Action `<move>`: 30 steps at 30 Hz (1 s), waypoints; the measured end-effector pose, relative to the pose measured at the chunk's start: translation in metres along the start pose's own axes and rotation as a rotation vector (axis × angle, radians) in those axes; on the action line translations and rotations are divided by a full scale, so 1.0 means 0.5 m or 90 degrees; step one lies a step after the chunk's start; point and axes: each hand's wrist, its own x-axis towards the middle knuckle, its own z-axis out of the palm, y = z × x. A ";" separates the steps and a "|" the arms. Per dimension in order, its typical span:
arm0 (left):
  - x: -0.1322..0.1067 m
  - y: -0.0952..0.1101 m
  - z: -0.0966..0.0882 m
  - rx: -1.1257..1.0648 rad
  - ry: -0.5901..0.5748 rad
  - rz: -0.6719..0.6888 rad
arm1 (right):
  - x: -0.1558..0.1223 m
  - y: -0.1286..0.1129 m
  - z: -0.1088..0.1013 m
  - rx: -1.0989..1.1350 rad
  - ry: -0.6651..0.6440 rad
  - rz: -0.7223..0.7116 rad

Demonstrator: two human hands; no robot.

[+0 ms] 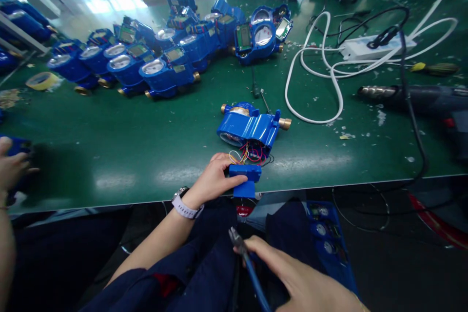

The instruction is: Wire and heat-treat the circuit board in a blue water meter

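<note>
The left hand (pixel 214 178) rests at the near edge of the green table (pixel 120 151), its fingers curled around a small blue plastic cover (pixel 245 175) that is pinched between thumb and fingers and held level just over the table's lip. A bundle of thin coloured wires (pixel 248 153) runs from that cover up into an opened blue water meter (pixel 250 126), which lies on its side just beyond the cover, brass couplings sticking out at both ends. The right hand (pixel 292 273) sits low, nearer the lap than the cover, closed around the blue handles of a pair of cutting pliers (pixel 243 253), whose dark tips point up toward the cover and look nearly shut. Judging from this, the step in hand is work on the wires with the pliers, and it would go best if the cover is kept steady and drawn only far enough from the meter to spread the wires without straining them, so that the tips can take one strand at a time. Beyond the meter stands a cluster of assembled blue meters (pixel 161 53); to its right lie a coiled white cable (pixel 314 68), a white power strip (pixel 373 48) and a heat gun (pixel 420 100). At the far left of the table another person's hand (pixel 10 165) touches a blue part.
</note>
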 end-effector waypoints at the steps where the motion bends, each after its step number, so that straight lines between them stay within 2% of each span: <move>1: -0.001 0.002 0.000 -0.042 -0.010 -0.014 | -0.006 -0.005 -0.003 -0.010 -0.034 0.011; 3: -0.005 0.007 0.001 -0.157 -0.050 -0.064 | -0.017 -0.013 -0.012 -0.003 -0.061 0.023; 5: -0.008 0.012 0.004 -0.289 -0.086 -0.131 | -0.025 -0.016 -0.017 0.063 -0.049 0.027; 8: -0.009 0.020 0.012 -0.435 -0.099 -0.199 | -0.028 -0.004 -0.009 0.280 0.002 -0.011; 11: -0.008 0.026 0.019 -0.484 -0.081 -0.221 | -0.025 0.012 0.012 0.499 0.100 -0.117; 13: -0.008 0.030 0.021 -0.482 -0.060 -0.229 | -0.024 0.012 0.022 0.586 0.174 -0.209; 15: -0.009 0.032 0.024 -0.482 -0.037 -0.233 | -0.026 0.004 0.022 0.632 0.231 -0.277; 17: -0.012 0.034 0.029 -0.493 -0.019 -0.233 | -0.030 -0.005 0.013 0.613 0.288 -0.293; 19: -0.016 0.035 0.034 -0.505 -0.005 -0.233 | -0.032 -0.007 -0.001 0.506 0.374 -0.273; 23: -0.020 0.040 0.047 -0.496 0.035 -0.222 | -0.026 0.010 -0.034 0.169 0.531 -0.204; 28: -0.021 0.047 0.059 -0.469 0.073 -0.219 | -0.003 0.022 -0.072 -0.477 0.665 -0.191; 30: -0.022 0.047 0.062 -0.467 0.082 -0.218 | 0.004 0.021 -0.084 -0.671 0.688 -0.182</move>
